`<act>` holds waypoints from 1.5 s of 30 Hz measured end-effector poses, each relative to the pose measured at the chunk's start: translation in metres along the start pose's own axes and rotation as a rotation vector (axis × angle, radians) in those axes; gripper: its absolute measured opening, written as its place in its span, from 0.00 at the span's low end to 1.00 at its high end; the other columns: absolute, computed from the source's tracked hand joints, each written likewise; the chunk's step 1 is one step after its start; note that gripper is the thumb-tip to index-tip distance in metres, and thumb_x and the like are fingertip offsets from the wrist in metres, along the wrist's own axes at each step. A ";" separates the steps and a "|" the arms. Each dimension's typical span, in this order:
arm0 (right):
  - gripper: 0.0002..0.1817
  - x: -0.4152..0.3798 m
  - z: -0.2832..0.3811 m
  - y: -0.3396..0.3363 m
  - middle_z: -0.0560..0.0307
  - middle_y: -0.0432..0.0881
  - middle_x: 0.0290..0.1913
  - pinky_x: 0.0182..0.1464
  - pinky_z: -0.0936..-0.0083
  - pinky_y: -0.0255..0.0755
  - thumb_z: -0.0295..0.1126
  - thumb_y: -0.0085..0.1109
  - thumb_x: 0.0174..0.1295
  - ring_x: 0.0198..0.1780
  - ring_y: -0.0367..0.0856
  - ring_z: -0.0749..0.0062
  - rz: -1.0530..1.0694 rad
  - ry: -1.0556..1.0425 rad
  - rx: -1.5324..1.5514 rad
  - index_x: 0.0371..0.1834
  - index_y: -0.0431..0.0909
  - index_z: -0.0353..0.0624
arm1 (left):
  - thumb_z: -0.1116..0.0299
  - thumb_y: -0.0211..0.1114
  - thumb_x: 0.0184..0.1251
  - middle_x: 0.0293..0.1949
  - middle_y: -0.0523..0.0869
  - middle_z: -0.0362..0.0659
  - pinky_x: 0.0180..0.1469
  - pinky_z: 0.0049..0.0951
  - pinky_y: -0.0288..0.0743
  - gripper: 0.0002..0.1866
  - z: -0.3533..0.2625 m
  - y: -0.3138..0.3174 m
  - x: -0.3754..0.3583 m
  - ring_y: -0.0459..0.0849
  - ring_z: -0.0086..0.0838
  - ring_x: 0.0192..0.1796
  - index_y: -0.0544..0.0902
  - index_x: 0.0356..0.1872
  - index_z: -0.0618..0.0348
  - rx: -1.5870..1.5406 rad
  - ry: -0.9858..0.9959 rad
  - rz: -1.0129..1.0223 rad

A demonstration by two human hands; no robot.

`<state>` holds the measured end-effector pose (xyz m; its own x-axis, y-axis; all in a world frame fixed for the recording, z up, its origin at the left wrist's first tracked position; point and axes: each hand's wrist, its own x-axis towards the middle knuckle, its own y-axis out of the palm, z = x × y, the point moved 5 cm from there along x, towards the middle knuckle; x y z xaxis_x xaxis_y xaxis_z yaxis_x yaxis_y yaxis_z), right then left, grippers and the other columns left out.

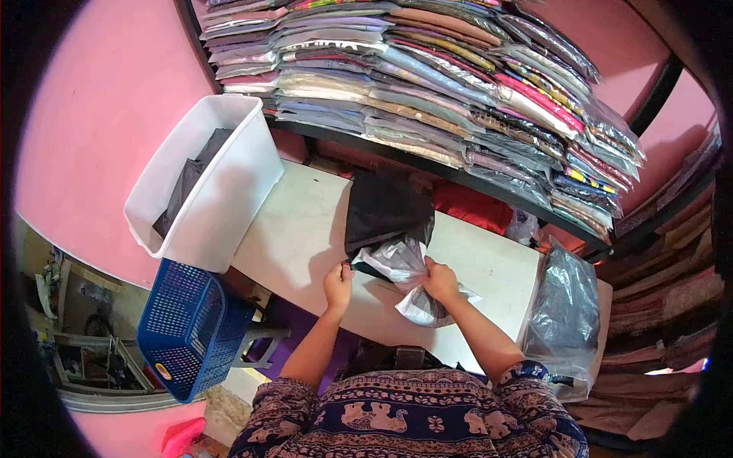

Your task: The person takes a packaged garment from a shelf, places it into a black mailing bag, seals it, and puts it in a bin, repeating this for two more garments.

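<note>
On the white table (294, 229) in front of me lies a folded black cloth (389, 210), its near end inside a crumpled clear plastic bag (401, 263). My left hand (337, 288) is closed at the near left corner, fingers pinched on the bag's edge beside the black cloth. Bunched plastic is gripped in my right hand (441, 279) on the other side. Part of the bag spreads below that hand toward me.
At the left stands a white bin (229, 202) with dark cloth inside, beside a blue perforated basket (183, 328). Plastic-wrapped dark cloth (565, 305) lies on the table's right end. Bagged, folded fabrics (427, 76) fill the shelf behind.
</note>
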<state>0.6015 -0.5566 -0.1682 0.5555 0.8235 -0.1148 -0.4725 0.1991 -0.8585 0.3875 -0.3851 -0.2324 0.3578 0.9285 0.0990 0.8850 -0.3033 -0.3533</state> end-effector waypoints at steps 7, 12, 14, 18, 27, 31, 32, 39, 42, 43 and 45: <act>0.23 0.007 -0.014 0.011 0.34 0.81 0.36 0.44 0.53 0.74 0.36 0.58 0.51 0.41 0.81 0.40 -0.064 0.042 0.152 0.50 0.73 0.37 | 0.71 0.59 0.64 0.27 0.83 0.52 0.31 0.37 0.73 0.07 -0.051 0.007 -0.043 0.83 0.41 0.27 0.78 0.39 0.62 0.146 0.246 0.112; 0.20 0.002 0.006 0.031 0.34 0.81 0.35 0.44 0.52 0.73 0.37 0.58 0.52 0.41 0.81 0.39 -0.063 0.116 0.275 0.45 0.73 0.36 | 0.75 0.62 0.61 0.30 0.84 0.53 0.33 0.35 0.75 0.12 -0.027 0.006 -0.053 0.85 0.41 0.30 0.74 0.45 0.63 0.106 0.188 0.100; 0.21 0.001 0.015 0.037 0.34 0.82 0.37 0.45 0.52 0.74 0.38 0.59 0.52 0.42 0.81 0.39 -0.102 0.169 0.345 0.45 0.73 0.34 | 0.75 0.61 0.61 0.30 0.85 0.52 0.34 0.34 0.75 0.12 -0.010 0.005 -0.056 0.85 0.39 0.32 0.75 0.45 0.64 0.100 0.177 0.154; 0.22 0.001 0.034 0.052 0.33 0.82 0.36 0.45 0.53 0.74 0.39 0.60 0.51 0.41 0.81 0.40 -0.072 0.178 0.302 0.44 0.73 0.32 | 0.74 0.58 0.59 0.31 0.86 0.51 0.38 0.32 0.77 0.12 0.044 0.009 -0.073 0.86 0.36 0.35 0.78 0.45 0.66 0.004 -0.146 0.576; 0.23 -0.015 0.001 0.043 0.37 0.79 0.43 0.49 0.56 0.72 0.40 0.61 0.55 0.46 0.77 0.43 -0.175 -0.143 0.139 0.46 0.74 0.31 | 0.71 0.69 0.48 0.35 0.86 0.51 0.42 0.34 0.77 0.20 0.060 -0.037 -0.095 0.86 0.37 0.41 0.81 0.45 0.62 0.228 -0.143 0.394; 0.16 -0.035 -0.043 0.017 0.43 0.81 0.32 0.41 0.58 0.74 0.31 0.58 0.55 0.37 0.80 0.48 -0.384 -0.047 0.141 0.45 0.76 0.34 | 0.74 0.68 0.50 0.42 0.85 0.49 0.42 0.30 0.79 0.21 0.068 -0.040 -0.100 0.85 0.32 0.44 0.79 0.49 0.63 -0.035 -0.313 0.422; 0.16 -0.035 -0.052 0.024 0.43 0.81 0.32 0.41 0.58 0.74 0.31 0.58 0.55 0.37 0.80 0.48 -0.384 -0.041 0.140 0.45 0.76 0.34 | 0.75 0.67 0.52 0.44 0.85 0.47 0.42 0.29 0.79 0.22 0.057 -0.043 -0.098 0.84 0.31 0.44 0.78 0.51 0.63 -0.088 -0.248 0.388; 0.18 -0.005 -0.098 0.124 0.42 0.84 0.40 0.45 0.69 0.74 0.33 0.55 0.61 0.41 0.83 0.62 -0.129 0.207 0.767 0.50 0.76 0.31 | 0.71 0.61 0.64 0.47 0.83 0.43 0.41 0.27 0.79 0.18 0.063 -0.025 -0.096 0.82 0.27 0.44 0.77 0.55 0.63 -0.422 -0.418 0.365; 0.11 -0.024 -0.054 0.082 0.63 0.77 0.24 0.29 0.79 0.66 0.36 0.54 0.64 0.26 0.70 0.80 -0.143 0.383 1.056 0.36 0.79 0.38 | 0.67 0.58 0.69 0.44 0.83 0.42 0.40 0.25 0.79 0.17 0.063 -0.022 -0.096 0.82 0.26 0.41 0.76 0.56 0.63 -0.400 -0.496 0.294; 0.11 -0.023 -0.063 0.088 0.63 0.77 0.24 0.29 0.79 0.66 0.36 0.54 0.64 0.26 0.70 0.80 -0.147 0.383 1.055 0.36 0.79 0.38 | 0.66 0.56 0.70 0.42 0.83 0.42 0.38 0.25 0.78 0.16 0.064 -0.021 -0.098 0.82 0.25 0.39 0.77 0.55 0.63 -0.423 -0.538 0.281; 0.10 -0.020 -0.063 0.089 0.65 0.76 0.24 0.25 0.80 0.64 0.36 0.55 0.64 0.23 0.69 0.82 -0.109 0.118 0.614 0.33 0.79 0.40 | 0.66 0.54 0.71 0.39 0.83 0.41 0.37 0.24 0.78 0.16 0.059 -0.018 -0.099 0.82 0.25 0.37 0.77 0.54 0.64 -0.446 -0.577 0.272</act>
<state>0.5914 -0.5888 -0.2741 0.6777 0.7243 -0.1268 -0.6959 0.5760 -0.4289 0.3183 -0.4591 -0.2906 0.4762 0.7366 -0.4803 0.8683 -0.4803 0.1243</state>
